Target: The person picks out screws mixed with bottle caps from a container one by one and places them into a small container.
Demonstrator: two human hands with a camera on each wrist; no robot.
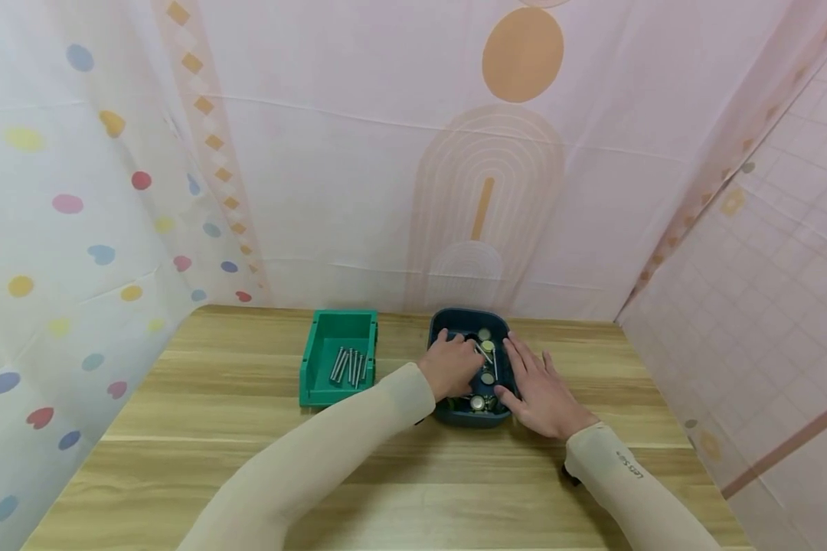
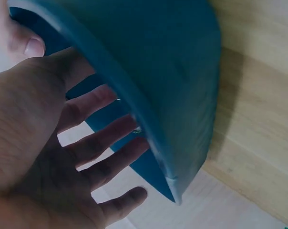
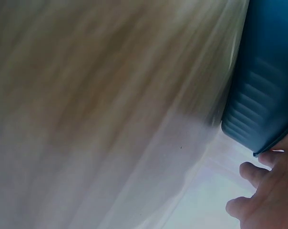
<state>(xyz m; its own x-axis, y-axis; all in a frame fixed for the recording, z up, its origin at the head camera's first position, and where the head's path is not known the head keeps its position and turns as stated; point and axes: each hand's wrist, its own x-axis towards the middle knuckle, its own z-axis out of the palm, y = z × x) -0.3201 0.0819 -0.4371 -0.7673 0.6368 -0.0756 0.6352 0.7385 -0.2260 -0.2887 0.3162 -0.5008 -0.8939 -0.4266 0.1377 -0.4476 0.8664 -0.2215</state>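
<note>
My left hand [image 1: 451, 367] reaches over the near-left rim into a dark blue bin [image 1: 470, 419]. In the left wrist view its fingers [image 2: 103, 138] spread loosely inside the rim, and the thumb tip is hidden behind the wall. Round metal caps [image 1: 478, 402] and a few long bolts [image 1: 495, 365] lie in the bin, partly covered by this hand. Against the right rim rests my right hand [image 1: 540, 394], fingers extended along the edge and thumb over the inside. The right wrist view shows its fingertips at the bin's outer corner.
To the left stands a green open-front bin [image 1: 305, 386] with several long bolts [image 1: 354, 367] in it. Both bins sit on a wood-grain table [image 1: 248, 413] near its back edge. A patterned curtain [image 1: 344, 191] hangs behind and on both sides.
</note>
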